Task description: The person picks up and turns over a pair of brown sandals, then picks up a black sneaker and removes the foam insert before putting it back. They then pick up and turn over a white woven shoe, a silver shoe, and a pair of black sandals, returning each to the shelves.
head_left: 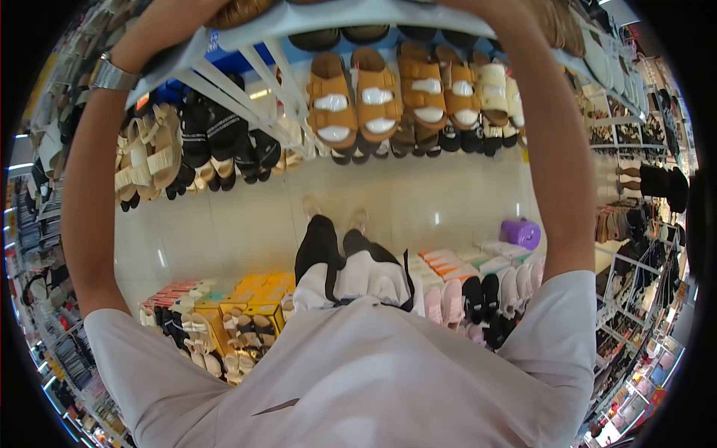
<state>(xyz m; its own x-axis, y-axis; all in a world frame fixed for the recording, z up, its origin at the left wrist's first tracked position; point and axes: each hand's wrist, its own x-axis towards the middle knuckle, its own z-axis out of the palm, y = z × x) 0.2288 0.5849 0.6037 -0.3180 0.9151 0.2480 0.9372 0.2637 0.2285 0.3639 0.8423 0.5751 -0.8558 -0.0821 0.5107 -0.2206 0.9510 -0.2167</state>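
Both arms reach to the upper shelf

We stand at a shoe rack, both arms stretched forward to its white upper shelf (pixel 246 36). Our left hand (pixel 170 24), just past a silver wristwatch (pixel 116 75), is beside a brown shoe (pixel 243 10) on that shelf. Our right hand (pixel 482 6) is largely cut off by the top edge, near a row of brown footwear (pixel 564 31). The fingers of both hands are out of sight, so we cannot tell how far open they are or whether they hold anything. Below, tan sandals (pixel 328 101) stand apart from our hands. We judge the step in hand to be a reach among the upper shelf's footwear; the next move calls for a light touch that leaves neighbouring pairs undisturbed.
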